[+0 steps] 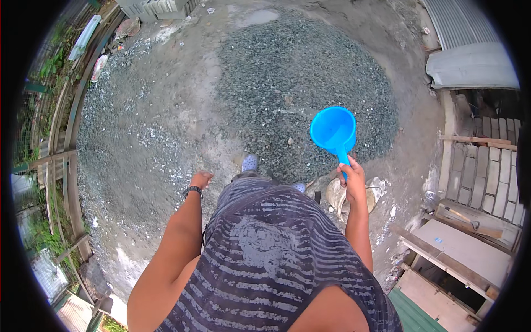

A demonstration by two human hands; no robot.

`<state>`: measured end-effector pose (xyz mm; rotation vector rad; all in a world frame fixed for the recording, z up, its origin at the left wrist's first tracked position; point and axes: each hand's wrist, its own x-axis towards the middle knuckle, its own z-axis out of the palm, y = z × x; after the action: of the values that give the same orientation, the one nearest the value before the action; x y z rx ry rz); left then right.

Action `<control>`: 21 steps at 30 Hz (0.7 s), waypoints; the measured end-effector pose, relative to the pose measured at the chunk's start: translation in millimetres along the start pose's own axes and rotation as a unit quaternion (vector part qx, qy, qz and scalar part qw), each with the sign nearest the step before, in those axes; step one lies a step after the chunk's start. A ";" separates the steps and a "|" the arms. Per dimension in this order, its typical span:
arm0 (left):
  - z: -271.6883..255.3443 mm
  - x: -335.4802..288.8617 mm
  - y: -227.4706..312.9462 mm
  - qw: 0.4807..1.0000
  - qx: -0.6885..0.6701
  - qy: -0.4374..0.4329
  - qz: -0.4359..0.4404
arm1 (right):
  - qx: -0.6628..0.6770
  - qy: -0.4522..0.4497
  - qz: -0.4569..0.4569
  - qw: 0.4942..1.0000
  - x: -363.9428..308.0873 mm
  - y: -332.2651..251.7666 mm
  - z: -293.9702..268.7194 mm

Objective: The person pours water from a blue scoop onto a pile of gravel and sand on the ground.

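Observation:
My right hand (353, 176) grips the handle of a bright blue plastic dipper (333, 126), held out ahead of me on the right. Its round bowl faces up, and I cannot tell whether there is liquid in it. Below that hand a dirty whitish bucket (334, 195) stands on the ground, partly hidden by my wrist and forearm. My left hand (202, 179), with a dark band at the wrist, hangs low on the left, its fingers curled and nothing visible in them. Past the dipper lies a broad, low heap of grey gravel (276, 72).
A wooden and wire fence (72, 166) runs along the left. Grey concrete blocks (157, 8) stand at the far left. On the right are corrugated metal sheeting (462, 22), a block wall (487, 171) and a board-topped bench (459, 252) with a hammer-like tool (470, 221) near it.

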<state>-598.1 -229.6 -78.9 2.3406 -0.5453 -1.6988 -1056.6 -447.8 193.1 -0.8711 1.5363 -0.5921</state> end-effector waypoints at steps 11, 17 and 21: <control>-2.6 21.2 17.8 0.996 -0.076 0.022 0.051 | 0.111 -0.004 0.071 0.991 -20.8 36.2 -33.4; -5.5 20.1 74.7 0.980 -0.138 0.036 0.140 | -0.065 0.013 0.107 0.992 16.4 52.6 -0.8; -8.4 28.3 53.2 0.985 -0.099 0.019 0.140 | -0.132 -0.034 0.052 0.989 49.7 -3.5 51.2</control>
<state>-591.9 -290.0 -81.4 2.0458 -0.6326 -1.5036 -1006.0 -484.0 158.0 -0.9941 1.6099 -0.2840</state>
